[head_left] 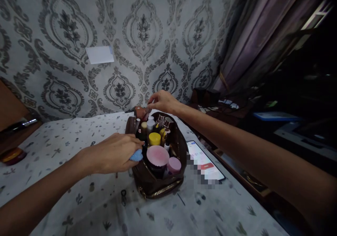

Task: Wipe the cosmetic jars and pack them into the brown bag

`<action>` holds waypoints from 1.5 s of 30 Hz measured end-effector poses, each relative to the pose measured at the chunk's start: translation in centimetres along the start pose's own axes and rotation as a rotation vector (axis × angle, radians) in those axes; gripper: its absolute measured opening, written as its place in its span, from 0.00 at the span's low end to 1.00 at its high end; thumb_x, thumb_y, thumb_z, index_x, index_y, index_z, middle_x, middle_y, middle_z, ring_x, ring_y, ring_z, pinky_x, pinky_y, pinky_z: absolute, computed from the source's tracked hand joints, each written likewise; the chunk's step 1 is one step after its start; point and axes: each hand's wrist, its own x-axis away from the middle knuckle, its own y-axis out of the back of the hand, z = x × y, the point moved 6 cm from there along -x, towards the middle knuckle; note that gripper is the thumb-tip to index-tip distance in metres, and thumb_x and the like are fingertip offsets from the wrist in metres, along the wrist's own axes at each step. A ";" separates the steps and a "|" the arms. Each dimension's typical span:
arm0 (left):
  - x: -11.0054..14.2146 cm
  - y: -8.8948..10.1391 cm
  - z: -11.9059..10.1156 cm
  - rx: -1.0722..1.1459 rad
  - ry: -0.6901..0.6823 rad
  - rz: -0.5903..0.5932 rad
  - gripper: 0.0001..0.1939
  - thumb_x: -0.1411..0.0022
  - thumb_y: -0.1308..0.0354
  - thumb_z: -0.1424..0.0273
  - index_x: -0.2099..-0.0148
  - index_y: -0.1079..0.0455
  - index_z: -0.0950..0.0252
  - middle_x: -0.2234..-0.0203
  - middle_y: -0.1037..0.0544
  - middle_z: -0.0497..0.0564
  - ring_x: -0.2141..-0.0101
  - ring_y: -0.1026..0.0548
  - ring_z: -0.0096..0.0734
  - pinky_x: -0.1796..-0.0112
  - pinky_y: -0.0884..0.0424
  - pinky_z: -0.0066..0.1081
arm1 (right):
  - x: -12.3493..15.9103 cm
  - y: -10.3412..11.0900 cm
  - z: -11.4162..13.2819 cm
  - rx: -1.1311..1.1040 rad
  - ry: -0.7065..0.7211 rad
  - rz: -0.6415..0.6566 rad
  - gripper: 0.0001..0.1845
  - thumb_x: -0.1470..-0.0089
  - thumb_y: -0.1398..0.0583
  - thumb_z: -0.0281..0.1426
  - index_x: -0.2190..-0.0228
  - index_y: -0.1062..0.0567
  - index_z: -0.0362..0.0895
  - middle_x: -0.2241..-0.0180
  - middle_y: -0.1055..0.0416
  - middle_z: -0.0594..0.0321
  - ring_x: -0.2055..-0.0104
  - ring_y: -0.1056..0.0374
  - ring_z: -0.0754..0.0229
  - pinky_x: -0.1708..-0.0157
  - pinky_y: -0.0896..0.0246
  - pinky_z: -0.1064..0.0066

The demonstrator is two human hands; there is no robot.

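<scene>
A dark brown zippered cosmetics bag (168,186) lies unzipped on the cloth, packed with several jars and bottles. Among them are a wide pink-lidded jar (158,155), a smaller pink-lidded jar (174,165), a yellow-capped container (154,138) and some silver-capped bottles (160,120). At the bag's left rim, my left hand (117,151) is closed on a light blue fuzzy cloth (136,155), which sticks out beneath the fingers. My right hand (164,102) reaches over the far end with fingers pinched, beside a reddish-brown piece (141,112); what the fingertips grip is unclear.
A lit phone (202,158) rests right of the bag, near the table's edge. A patterned white tablecloth (79,208) covers the surface. An amber round container (13,156) stands far left. Behind is a patterned wall (142,28) with a white card (100,54); a curtain (252,39) hangs right.
</scene>
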 end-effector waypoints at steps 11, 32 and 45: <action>-0.1 -0.1 0.0 0.006 -0.010 0.025 0.15 0.32 0.48 0.68 0.50 0.24 0.63 0.40 0.25 0.55 0.40 0.28 0.46 0.44 0.28 0.39 | 1.4 1.3 -1.4 0.153 0.019 -0.068 0.14 0.48 0.37 0.30 0.60 0.16 0.43 0.67 0.20 0.59 0.64 0.28 0.58 0.65 0.42 0.70; -0.1 -1.4 1.3 0.027 0.022 0.024 0.22 0.31 0.49 0.60 0.40 0.29 0.60 0.37 0.28 0.52 0.36 0.33 0.48 0.41 0.32 0.43 | 12.6 2.3 -0.3 0.013 0.261 0.131 0.06 0.48 0.36 0.33 0.69 0.17 0.47 0.78 0.26 0.69 0.77 0.36 0.66 0.75 0.49 0.73; -0.2 -1.3 1.1 0.013 0.006 0.029 0.22 0.31 0.50 0.60 0.40 0.29 0.59 0.37 0.27 0.52 0.37 0.32 0.46 0.42 0.32 0.42 | 13.5 2.1 -0.6 0.039 0.273 0.010 0.09 0.43 0.35 0.38 0.64 0.19 0.48 0.72 0.24 0.65 0.72 0.31 0.62 0.71 0.45 0.71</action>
